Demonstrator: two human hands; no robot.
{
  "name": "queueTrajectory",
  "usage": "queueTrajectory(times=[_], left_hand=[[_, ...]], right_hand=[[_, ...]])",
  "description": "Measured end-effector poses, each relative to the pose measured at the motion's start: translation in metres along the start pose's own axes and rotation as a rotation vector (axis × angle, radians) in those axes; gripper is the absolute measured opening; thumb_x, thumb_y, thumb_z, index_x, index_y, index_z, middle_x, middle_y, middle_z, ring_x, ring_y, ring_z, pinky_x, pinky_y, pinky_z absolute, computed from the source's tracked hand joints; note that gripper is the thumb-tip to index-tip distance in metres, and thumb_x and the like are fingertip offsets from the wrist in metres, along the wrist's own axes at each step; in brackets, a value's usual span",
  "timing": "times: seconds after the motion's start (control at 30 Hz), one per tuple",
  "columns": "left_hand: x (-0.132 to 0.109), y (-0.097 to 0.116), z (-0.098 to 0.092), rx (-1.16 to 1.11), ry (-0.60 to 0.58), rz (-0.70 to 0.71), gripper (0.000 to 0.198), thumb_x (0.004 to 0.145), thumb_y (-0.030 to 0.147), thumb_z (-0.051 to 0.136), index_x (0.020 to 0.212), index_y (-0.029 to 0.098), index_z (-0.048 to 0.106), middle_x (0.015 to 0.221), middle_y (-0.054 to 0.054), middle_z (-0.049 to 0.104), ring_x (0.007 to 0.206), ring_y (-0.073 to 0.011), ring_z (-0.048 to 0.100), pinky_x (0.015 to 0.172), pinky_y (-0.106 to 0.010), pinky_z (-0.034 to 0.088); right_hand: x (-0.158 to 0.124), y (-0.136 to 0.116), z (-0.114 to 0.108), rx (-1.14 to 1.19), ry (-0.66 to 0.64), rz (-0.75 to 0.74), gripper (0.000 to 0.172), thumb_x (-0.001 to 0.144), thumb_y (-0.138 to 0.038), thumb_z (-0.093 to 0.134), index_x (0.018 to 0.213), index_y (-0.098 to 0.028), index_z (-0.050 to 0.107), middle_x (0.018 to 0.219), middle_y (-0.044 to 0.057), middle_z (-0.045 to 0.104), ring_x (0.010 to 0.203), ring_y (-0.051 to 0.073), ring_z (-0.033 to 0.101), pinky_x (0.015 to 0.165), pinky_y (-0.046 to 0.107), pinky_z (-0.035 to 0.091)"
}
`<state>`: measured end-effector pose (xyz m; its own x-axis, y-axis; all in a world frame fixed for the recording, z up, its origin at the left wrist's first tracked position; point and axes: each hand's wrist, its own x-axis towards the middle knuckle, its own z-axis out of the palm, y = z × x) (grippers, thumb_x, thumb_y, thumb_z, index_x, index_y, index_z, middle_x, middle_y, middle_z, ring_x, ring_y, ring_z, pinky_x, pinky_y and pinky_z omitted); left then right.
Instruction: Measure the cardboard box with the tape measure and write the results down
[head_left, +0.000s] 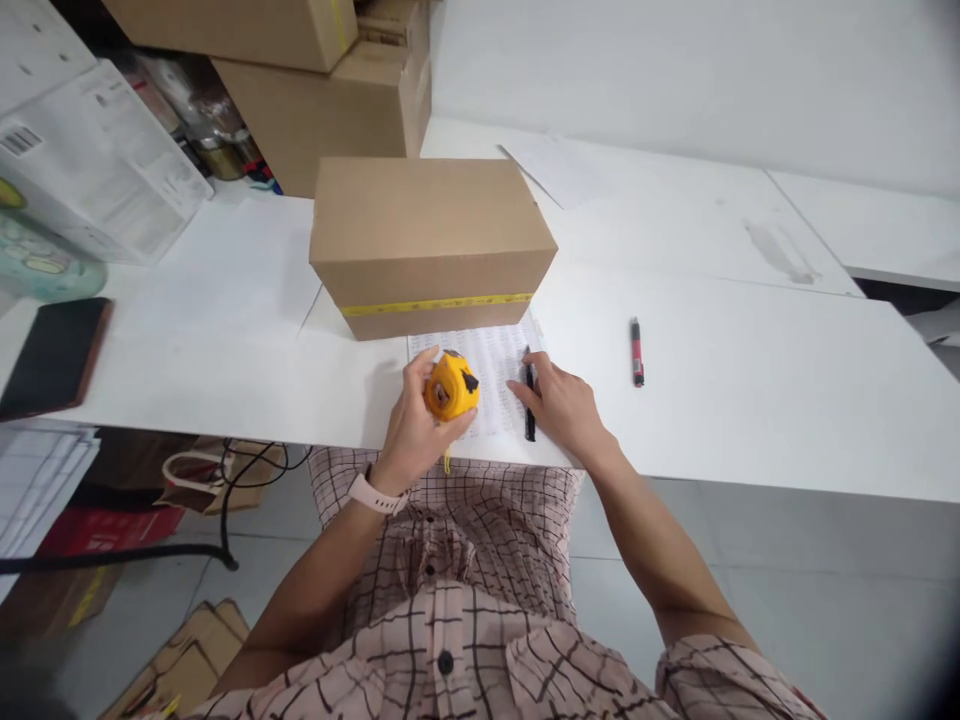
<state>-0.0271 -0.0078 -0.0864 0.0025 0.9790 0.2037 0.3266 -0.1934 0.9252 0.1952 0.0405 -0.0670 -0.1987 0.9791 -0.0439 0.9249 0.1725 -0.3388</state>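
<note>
My left hand [420, 420] is wrapped round a yellow tape measure [451, 385] with a black button, holding it over a printed sheet [491, 385]. A short yellow strap hangs below it. My right hand [562, 400] rests at the right side of the sheet, over a black pen [530, 422]. Its thumb and forefinger are apart and reach across the pen, whose lower end sticks out beside the palm. Just beyond both hands stands a closed cardboard box [435, 225] with yellow tape along its front, covering the far end of the sheet.
A red and black marker [637, 352] lies on the white table [750, 400] to the right. Left are white paper [225, 270], a dark phone [56, 355] and a white carton [97, 160]. Stacked cardboard boxes [322, 120] stand behind. The front edge runs close to my body.
</note>
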Motion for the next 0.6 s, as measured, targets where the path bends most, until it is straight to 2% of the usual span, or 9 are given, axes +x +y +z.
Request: queueTrajectory(times=[0.1,0.2,0.27,0.33,0.4,0.5,0.6], left_hand=[[0.022,0.001,0.003,0.327,0.063,0.077,0.075,0.081,0.02,0.074,0.145,0.022,0.035,0.136,-0.014,0.053,0.123,-0.0306,0.056,0.102,-0.049,0.048],[0.038,0.0,0.002,0.591,-0.003,0.155,0.063,0.085,0.015,0.067,0.142,0.016,0.041,0.135,-0.017,0.057,0.128,-0.0353,0.054,0.108,-0.057,0.043],[0.039,0.0,0.003,0.694,-0.026,0.202,0.054,0.087,0.012,0.062,0.139,0.014,0.046,0.142,-0.019,0.053,0.137,-0.0385,0.046,0.115,-0.063,0.034],[0.029,0.002,0.009,0.713,-0.008,0.256,0.047,0.09,0.012,0.057,0.137,0.014,0.049,0.151,-0.019,0.046,0.146,-0.0388,0.035,0.12,-0.066,0.024],[0.009,0.004,0.02,0.628,-0.033,0.327,0.041,0.095,0.016,0.054,0.136,0.015,0.051,0.152,-0.016,0.047,0.148,-0.0357,0.035,0.121,-0.066,0.025],[-0.026,0.004,0.04,0.436,-0.202,0.38,0.037,0.098,0.028,0.056,0.133,0.018,0.056,0.142,-0.013,0.059,0.14,-0.0326,0.048,0.118,-0.063,0.035],[-0.049,0.001,0.053,0.38,-0.347,0.339,0.042,0.094,0.032,0.062,0.134,0.017,0.058,0.141,-0.014,0.061,0.138,-0.0351,0.051,0.118,-0.063,0.035]], right_hand=[[-0.006,0.009,-0.001,-0.028,-0.035,-0.047,0.033,0.097,-0.027,0.036,0.123,-0.018,0.055,0.096,0.013,0.073,0.072,0.024,0.065,0.062,0.036,0.04],[-0.012,0.016,-0.005,-0.028,-0.028,-0.09,0.037,0.095,-0.019,0.032,0.12,-0.016,0.06,0.107,0.017,0.071,0.08,0.026,0.067,0.067,0.039,0.045],[-0.016,0.021,-0.008,-0.05,-0.029,-0.132,0.04,0.092,-0.014,0.032,0.12,-0.015,0.062,0.106,0.016,0.07,0.084,0.027,0.066,0.07,0.041,0.047],[-0.021,0.027,-0.011,-0.102,-0.03,-0.175,0.044,0.088,-0.009,0.033,0.12,-0.016,0.063,0.102,0.016,0.068,0.086,0.028,0.065,0.069,0.041,0.048],[-0.024,0.033,-0.014,-0.16,-0.027,-0.211,0.046,0.087,-0.006,0.033,0.119,-0.018,0.064,0.1,0.016,0.067,0.089,0.029,0.063,0.065,0.04,0.047],[-0.028,0.041,-0.017,-0.184,0.016,-0.218,0.04,0.09,-0.008,0.033,0.108,-0.023,0.066,0.097,0.015,0.067,0.089,0.03,0.061,0.064,0.041,0.046],[-0.036,0.042,-0.021,-0.066,0.201,-0.097,0.024,0.096,-0.029,0.041,0.093,-0.027,0.065,0.084,0.013,0.066,0.081,0.03,0.061,0.069,0.045,0.048]])
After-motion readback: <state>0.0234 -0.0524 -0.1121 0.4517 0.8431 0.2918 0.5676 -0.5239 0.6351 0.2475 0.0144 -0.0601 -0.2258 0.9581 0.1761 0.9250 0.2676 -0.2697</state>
